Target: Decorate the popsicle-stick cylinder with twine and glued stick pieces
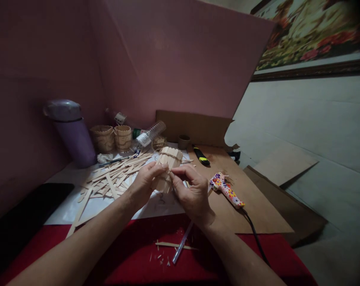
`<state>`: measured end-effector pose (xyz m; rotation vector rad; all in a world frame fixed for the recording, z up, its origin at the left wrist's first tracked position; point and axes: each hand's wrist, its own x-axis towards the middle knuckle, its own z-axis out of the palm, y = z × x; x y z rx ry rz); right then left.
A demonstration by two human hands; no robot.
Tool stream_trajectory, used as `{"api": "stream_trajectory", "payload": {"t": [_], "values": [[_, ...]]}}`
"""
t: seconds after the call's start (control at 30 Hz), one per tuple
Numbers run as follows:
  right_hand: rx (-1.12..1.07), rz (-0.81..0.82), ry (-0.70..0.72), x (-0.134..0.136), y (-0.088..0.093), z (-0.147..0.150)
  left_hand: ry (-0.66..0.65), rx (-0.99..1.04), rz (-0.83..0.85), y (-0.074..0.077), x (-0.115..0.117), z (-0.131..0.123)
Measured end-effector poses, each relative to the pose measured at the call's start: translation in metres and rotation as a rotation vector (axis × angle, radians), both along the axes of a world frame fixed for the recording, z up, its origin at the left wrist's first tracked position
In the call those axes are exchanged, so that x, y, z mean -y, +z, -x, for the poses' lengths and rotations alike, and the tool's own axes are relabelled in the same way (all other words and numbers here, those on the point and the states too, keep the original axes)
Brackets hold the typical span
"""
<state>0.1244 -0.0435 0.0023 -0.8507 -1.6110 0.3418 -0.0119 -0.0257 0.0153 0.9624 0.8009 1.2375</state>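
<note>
Both my hands hold a small cup built of wooden craft sticks (168,163), tilted away from me above the white sheet (108,204). My left hand (145,182) wraps its fingers round the cup's left side. My right hand (191,190) pinches the cup near its lower rim with thumb and forefinger. A band of twine runs round the cup's upper part. A heap of loose craft sticks (114,178) lies just left of my hands.
A patterned glue gun (226,188) with a black cord lies on brown cardboard (257,206) to the right. Behind are two finished stick cups (112,138), a purple flask (72,131), a plastic bottle (148,137), a twine ball (158,143), a tape roll (184,142) and a yellow-black cutter (201,155). A glue stick (182,241) lies on the red cloth.
</note>
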Motion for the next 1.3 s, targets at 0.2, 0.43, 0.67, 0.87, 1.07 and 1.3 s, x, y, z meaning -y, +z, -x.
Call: {"api": "stream_trajectory", "payload": {"t": [0.2,0.43,0.67,0.87,1.07,1.3], "values": [[-0.036,0.039,0.004,-0.0018,-0.0016,-0.0019,-0.067,-0.003,-0.025,-0.0001,-0.0004,0.0008],[-0.084,0.095,0.015,-0.0009,0.0022,-0.0028,-0.108,0.036,-0.101,-0.0023,-0.0006,0.0016],[-0.11,0.083,0.046,-0.0011,0.0007,-0.003,-0.124,0.001,-0.123,-0.0009,-0.001,0.0028],[-0.207,0.158,0.081,-0.0022,0.0026,-0.0016,-0.141,-0.013,-0.153,-0.0038,-0.0049,0.0035],[-0.24,0.227,0.086,-0.004,0.0032,-0.0024,-0.13,-0.03,-0.171,-0.0069,-0.0068,0.0038],[-0.256,0.297,0.085,-0.0042,0.0041,-0.0022,-0.124,-0.059,-0.161,-0.0073,-0.0049,0.0032]]}}
